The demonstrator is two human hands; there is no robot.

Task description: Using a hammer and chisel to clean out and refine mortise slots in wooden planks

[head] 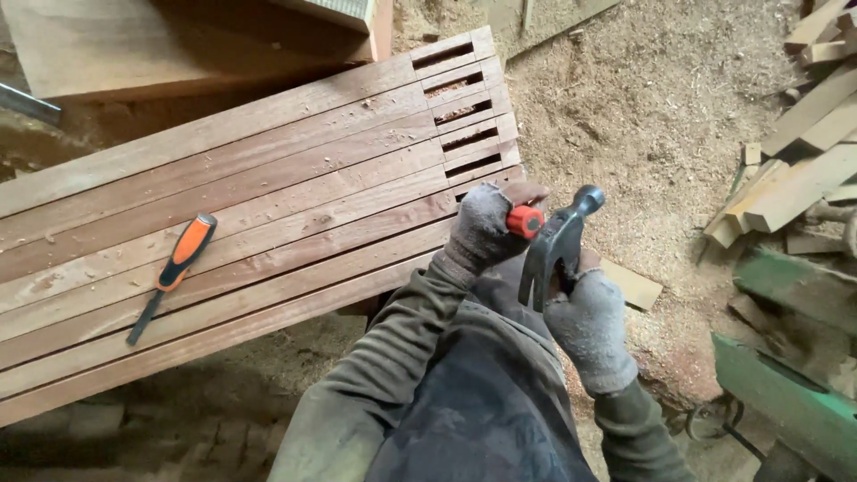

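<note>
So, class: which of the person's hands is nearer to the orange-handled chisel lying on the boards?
Left. The left hand is at the boards' end, right of the chisel; the right hand, holding the hammer, is farther right, off the boards.

Rough wooden slats (250, 205), dull metal hammer (555, 245), knitted gloves (589, 326)

Before you, about nine long wooden slats (268, 187) side by side, two orange-handled chisels (183, 259), one claw hammer (553, 245), two gloved hands (482, 228).
</note>
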